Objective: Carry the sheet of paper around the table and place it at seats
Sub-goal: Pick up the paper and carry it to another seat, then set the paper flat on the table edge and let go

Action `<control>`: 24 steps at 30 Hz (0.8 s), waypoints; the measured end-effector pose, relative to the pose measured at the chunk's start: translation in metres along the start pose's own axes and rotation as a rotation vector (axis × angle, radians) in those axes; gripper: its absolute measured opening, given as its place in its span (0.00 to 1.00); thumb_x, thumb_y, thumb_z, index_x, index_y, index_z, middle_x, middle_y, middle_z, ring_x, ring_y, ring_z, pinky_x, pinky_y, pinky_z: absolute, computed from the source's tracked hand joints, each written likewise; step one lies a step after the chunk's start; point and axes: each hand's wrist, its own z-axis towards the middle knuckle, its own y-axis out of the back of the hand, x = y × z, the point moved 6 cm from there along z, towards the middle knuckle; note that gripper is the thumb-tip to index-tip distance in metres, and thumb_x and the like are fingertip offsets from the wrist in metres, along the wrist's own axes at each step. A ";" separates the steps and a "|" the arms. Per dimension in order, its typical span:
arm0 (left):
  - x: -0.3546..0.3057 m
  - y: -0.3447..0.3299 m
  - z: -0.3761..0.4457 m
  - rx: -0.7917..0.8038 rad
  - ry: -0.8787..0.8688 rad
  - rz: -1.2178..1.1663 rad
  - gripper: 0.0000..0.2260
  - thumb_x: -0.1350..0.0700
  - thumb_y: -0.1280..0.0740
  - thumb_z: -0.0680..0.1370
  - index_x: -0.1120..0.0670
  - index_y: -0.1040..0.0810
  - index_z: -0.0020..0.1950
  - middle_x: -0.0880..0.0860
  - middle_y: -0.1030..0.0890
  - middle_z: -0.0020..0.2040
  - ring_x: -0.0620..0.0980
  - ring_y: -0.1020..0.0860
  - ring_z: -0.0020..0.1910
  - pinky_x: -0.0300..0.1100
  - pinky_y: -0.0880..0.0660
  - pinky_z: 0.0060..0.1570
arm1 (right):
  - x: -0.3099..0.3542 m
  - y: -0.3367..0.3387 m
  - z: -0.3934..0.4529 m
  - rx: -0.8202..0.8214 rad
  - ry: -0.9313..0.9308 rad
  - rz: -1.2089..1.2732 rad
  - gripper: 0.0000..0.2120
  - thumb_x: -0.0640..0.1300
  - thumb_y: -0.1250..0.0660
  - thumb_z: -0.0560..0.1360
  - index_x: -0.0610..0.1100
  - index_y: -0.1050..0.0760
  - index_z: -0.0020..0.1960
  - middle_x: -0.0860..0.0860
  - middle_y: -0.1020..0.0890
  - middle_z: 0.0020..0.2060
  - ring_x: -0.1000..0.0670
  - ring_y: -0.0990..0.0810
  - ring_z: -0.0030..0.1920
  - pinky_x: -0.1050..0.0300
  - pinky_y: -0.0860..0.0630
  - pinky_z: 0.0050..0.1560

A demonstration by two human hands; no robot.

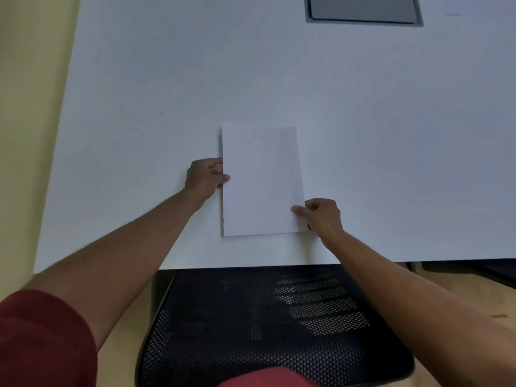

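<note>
Sheet of paper [262, 180] lies flat, portrait, on the white bench [167, 93], near the front edge, directly above a black mesh chair [268, 325] pushed under that edge. So it sits at a seat position.

Left hand [205, 177] grips the sheet's left edge about mid-height, thumb on top, fingers curled at the edge. Right hand [321, 216] pinches the lower right edge, thumb on top, fingertips likely under it.

Step in hand, my read: either setting down at this seat or lifting off for the next one. A single frame doesn't settle which.

Next move if placing: let go with both hands, sheet left square to the bench edge. If picking up: lift both edges together, or the paper sags or creases.

Hard to tell:
- whether the sheet is fully down or slightly lifted at the gripped edges
- white on white, so its edges are faint
- grey recessed panel [363, 9] at top is cut off
- other seats are out of frame
</note>
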 end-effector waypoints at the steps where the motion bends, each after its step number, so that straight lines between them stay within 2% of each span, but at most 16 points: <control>1: -0.005 0.000 -0.002 -0.021 -0.036 0.034 0.26 0.70 0.22 0.75 0.59 0.19 0.72 0.57 0.13 0.50 0.53 0.14 0.50 0.40 0.15 0.54 | 0.003 0.002 0.000 0.000 0.014 -0.029 0.16 0.48 0.16 0.71 0.38 0.18 0.43 0.50 0.17 0.38 0.53 0.23 0.33 0.63 0.25 0.36; 2: -0.004 -0.003 -0.001 -0.043 -0.059 0.077 0.26 0.70 0.21 0.74 0.59 0.18 0.72 0.56 0.14 0.49 0.50 0.15 0.46 0.34 0.17 0.47 | 0.000 0.002 0.001 0.003 0.017 -0.078 0.15 0.48 0.17 0.72 0.40 0.20 0.41 0.51 0.18 0.36 0.53 0.23 0.32 0.65 0.26 0.33; 3: -0.005 -0.005 -0.001 -0.074 -0.078 0.113 0.26 0.69 0.20 0.74 0.59 0.18 0.71 0.55 0.14 0.48 0.48 0.16 0.44 0.32 0.18 0.44 | -0.002 0.002 0.003 0.005 0.028 -0.131 0.15 0.48 0.17 0.73 0.42 0.21 0.39 0.52 0.19 0.33 0.53 0.22 0.30 0.64 0.26 0.33; 5: -0.006 -0.006 0.000 -0.115 -0.092 0.152 0.25 0.68 0.19 0.73 0.59 0.17 0.70 0.56 0.15 0.47 0.50 0.16 0.43 0.41 0.14 0.51 | -0.002 0.003 0.005 -0.003 0.045 -0.207 0.18 0.49 0.18 0.72 0.44 0.24 0.35 0.48 0.19 0.29 0.50 0.21 0.29 0.59 0.25 0.37; 7: -0.005 -0.005 0.003 -0.146 -0.095 0.175 0.25 0.68 0.18 0.72 0.60 0.16 0.68 0.56 0.15 0.45 0.54 0.15 0.46 0.53 0.14 0.57 | -0.001 0.003 0.006 -0.027 0.049 -0.250 0.18 0.51 0.19 0.71 0.45 0.25 0.33 0.44 0.16 0.31 0.47 0.20 0.31 0.56 0.25 0.39; 9: -0.002 -0.006 0.004 -0.169 -0.115 0.234 0.24 0.66 0.18 0.72 0.59 0.15 0.66 0.55 0.15 0.44 0.56 0.14 0.46 0.55 0.14 0.57 | -0.001 0.001 0.006 -0.037 0.055 -0.291 0.17 0.52 0.19 0.71 0.45 0.25 0.35 0.46 0.15 0.33 0.47 0.18 0.33 0.56 0.27 0.37; 11: -0.004 -0.006 0.001 -0.191 -0.164 0.318 0.23 0.63 0.18 0.73 0.57 0.16 0.67 0.53 0.15 0.48 0.56 0.15 0.48 0.53 0.17 0.59 | 0.003 0.001 0.004 -0.051 0.077 -0.324 0.17 0.54 0.20 0.71 0.46 0.25 0.37 0.46 0.14 0.34 0.47 0.16 0.36 0.56 0.27 0.36; 14: -0.008 -0.007 -0.011 -0.186 -0.320 0.466 0.22 0.55 0.20 0.78 0.56 0.18 0.71 0.53 0.20 0.58 0.52 0.21 0.51 0.45 0.23 0.57 | 0.001 0.001 0.002 -0.059 0.077 -0.359 0.19 0.58 0.21 0.69 0.46 0.25 0.41 0.47 0.14 0.36 0.45 0.15 0.40 0.53 0.23 0.40; 16: -0.007 -0.010 -0.023 -0.129 -0.461 0.618 0.21 0.50 0.23 0.80 0.55 0.18 0.71 0.56 0.21 0.62 0.56 0.22 0.58 0.48 0.24 0.60 | 0.001 0.006 0.001 -0.061 0.061 -0.357 0.22 0.60 0.22 0.68 0.44 0.24 0.44 0.46 0.13 0.38 0.44 0.14 0.41 0.50 0.21 0.43; 18: 0.002 -0.008 -0.037 -0.065 -0.564 0.781 0.20 0.46 0.24 0.81 0.54 0.17 0.70 0.56 0.20 0.65 0.60 0.24 0.65 0.56 0.25 0.65 | 0.005 0.016 -0.001 -0.087 0.074 -0.356 0.24 0.61 0.21 0.69 0.42 0.22 0.46 0.46 0.14 0.39 0.44 0.15 0.42 0.50 0.22 0.42; 21: 0.022 -0.001 -0.054 -0.004 -0.680 0.923 0.20 0.42 0.27 0.82 0.50 0.16 0.69 0.53 0.20 0.71 0.61 0.26 0.73 0.63 0.28 0.68 | 0.012 0.032 -0.004 -0.129 0.222 -0.435 0.19 0.58 0.22 0.72 0.44 0.22 0.49 0.50 0.17 0.44 0.46 0.17 0.46 0.52 0.24 0.46; 23: 0.035 0.003 -0.062 0.030 -0.758 0.990 0.23 0.38 0.34 0.82 0.49 0.17 0.71 0.53 0.22 0.76 0.62 0.28 0.77 0.65 0.31 0.71 | 0.015 0.029 -0.009 -0.063 0.427 -0.533 0.19 0.56 0.23 0.75 0.47 0.21 0.58 0.51 0.20 0.55 0.47 0.20 0.56 0.53 0.25 0.54; 24: 0.041 0.004 -0.064 0.056 -0.776 1.021 0.26 0.36 0.37 0.82 0.48 0.18 0.73 0.53 0.24 0.78 0.62 0.30 0.79 0.65 0.33 0.74 | 0.013 0.025 -0.012 -0.006 0.528 -0.587 0.22 0.58 0.24 0.76 0.47 0.22 0.64 0.50 0.21 0.61 0.46 0.22 0.62 0.52 0.25 0.60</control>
